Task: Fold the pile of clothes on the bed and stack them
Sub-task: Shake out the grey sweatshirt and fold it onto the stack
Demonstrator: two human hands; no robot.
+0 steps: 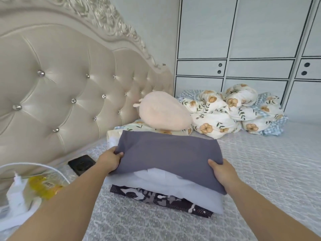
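A folded grey garment (166,153) lies on top of a stack in the middle of the bed. Under it is a folded white garment (173,186), and at the bottom a dark garment with a pale pattern (161,199). My left hand (109,160) grips the grey garment's left edge, thumb on top. My right hand (222,173) grips its right near corner, thumb on top and fingers beneath. The near edge of the grey garment is lifted a little off the white one.
The bed (260,171) has a pale patterned cover. A black phone (81,165) lies left of the stack. A charger and cable (17,193) and a yellow packet (45,186) sit at far left. A pink plush pillow (163,113) and a floral quilt (231,112) lie behind, by the tufted headboard (60,80).
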